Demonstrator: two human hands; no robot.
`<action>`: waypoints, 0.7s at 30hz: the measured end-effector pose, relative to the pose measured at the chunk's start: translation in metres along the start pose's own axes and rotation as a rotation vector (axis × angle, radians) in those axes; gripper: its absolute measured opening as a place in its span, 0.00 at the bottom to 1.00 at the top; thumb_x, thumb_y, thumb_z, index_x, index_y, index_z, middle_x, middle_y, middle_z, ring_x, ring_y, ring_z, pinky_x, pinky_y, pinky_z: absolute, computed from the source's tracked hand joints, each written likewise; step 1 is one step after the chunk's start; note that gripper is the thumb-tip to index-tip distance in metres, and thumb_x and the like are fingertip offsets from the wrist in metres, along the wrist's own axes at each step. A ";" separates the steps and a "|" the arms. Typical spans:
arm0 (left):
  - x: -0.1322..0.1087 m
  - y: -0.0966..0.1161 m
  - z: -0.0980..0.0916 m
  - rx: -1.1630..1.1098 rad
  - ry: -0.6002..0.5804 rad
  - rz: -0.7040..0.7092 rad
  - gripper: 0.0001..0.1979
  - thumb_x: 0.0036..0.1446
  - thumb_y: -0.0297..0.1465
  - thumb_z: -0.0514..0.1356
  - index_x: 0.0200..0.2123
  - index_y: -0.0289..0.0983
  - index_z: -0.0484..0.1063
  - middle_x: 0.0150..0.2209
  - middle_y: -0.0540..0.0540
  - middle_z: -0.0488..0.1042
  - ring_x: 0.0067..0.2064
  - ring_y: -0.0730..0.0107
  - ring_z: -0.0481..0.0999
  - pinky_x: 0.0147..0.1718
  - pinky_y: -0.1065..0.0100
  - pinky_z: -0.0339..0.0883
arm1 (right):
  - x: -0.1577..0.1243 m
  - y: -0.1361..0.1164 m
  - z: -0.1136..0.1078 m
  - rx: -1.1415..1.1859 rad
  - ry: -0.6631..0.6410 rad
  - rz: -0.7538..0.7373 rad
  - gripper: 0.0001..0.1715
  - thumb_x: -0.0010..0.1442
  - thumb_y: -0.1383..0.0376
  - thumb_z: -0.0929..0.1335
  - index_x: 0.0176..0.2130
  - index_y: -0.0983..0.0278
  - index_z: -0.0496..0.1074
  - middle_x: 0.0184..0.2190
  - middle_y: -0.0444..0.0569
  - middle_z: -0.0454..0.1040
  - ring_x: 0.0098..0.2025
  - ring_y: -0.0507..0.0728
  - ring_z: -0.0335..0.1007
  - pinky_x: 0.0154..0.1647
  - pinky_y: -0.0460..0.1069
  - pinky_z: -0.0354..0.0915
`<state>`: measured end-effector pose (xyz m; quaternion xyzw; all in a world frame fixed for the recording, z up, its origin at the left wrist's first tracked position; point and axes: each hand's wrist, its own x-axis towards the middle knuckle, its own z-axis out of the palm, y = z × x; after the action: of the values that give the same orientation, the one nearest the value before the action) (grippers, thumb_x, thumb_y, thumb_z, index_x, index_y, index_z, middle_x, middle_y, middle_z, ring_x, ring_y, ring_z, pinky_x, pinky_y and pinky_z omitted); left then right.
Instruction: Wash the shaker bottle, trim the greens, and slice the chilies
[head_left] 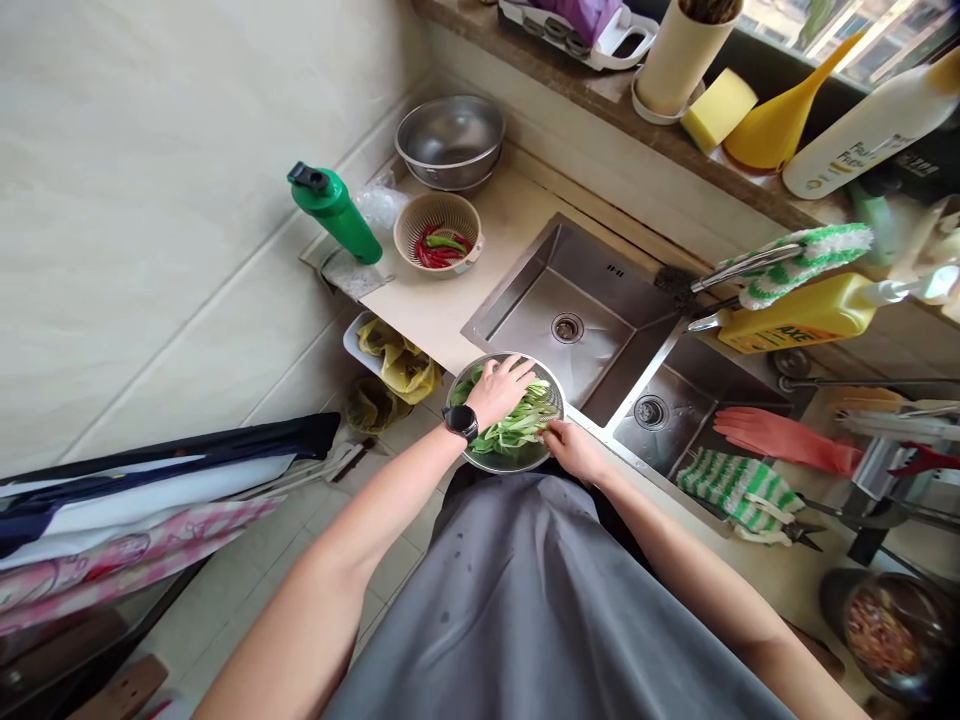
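A steel bowl (517, 460) of green leafy vegetables (517, 425) rests at the counter's front edge beside the sink. My left hand (499, 388), with a black watch on its wrist, lies on top of the greens with its fingers spread and curled into them. At the bowl's right rim, my right hand (571, 447) has its fingers closed on some green stems.
A double steel sink (525, 300) lies behind the bowl. A beige basket of chillies (440, 240), an empty steel bowl (450, 140) and a green bottle (334, 212) stand at the back left. Orange gloves (787, 440), striped cloths, scissors and detergent bottles lie to the right.
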<state>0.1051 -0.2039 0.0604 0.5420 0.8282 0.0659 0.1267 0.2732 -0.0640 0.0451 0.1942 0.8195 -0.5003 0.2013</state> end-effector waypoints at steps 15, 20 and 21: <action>-0.099 0.030 0.066 -0.262 0.050 -0.255 0.13 0.65 0.24 0.52 0.46 0.36 0.75 0.48 0.35 0.74 0.52 0.49 0.71 0.44 0.53 0.68 | 0.174 -0.192 0.111 -0.249 -0.190 -0.273 0.12 0.63 0.70 0.63 0.32 0.65 0.75 0.31 0.50 0.79 0.34 0.55 0.73 0.39 0.46 0.66; -0.104 0.025 0.066 -0.317 0.065 -0.255 0.13 0.66 0.24 0.51 0.46 0.36 0.75 0.50 0.36 0.74 0.55 0.50 0.70 0.48 0.53 0.68 | 0.229 -0.217 0.141 -0.358 -0.226 -0.127 0.12 0.62 0.71 0.68 0.45 0.72 0.76 0.37 0.61 0.81 0.41 0.61 0.78 0.45 0.51 0.69; -0.105 0.024 0.064 -0.329 0.051 -0.252 0.13 0.66 0.24 0.52 0.46 0.36 0.75 0.50 0.36 0.73 0.54 0.51 0.71 0.48 0.55 0.68 | 0.230 -0.213 0.133 -0.349 -0.214 -0.119 0.15 0.63 0.71 0.67 0.50 0.73 0.74 0.38 0.60 0.81 0.41 0.60 0.78 0.46 0.51 0.69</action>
<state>0.1839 -0.2920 0.0190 0.4044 0.8704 0.1976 0.1996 -0.0138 -0.2465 0.0271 0.0535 0.8777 -0.3794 0.2878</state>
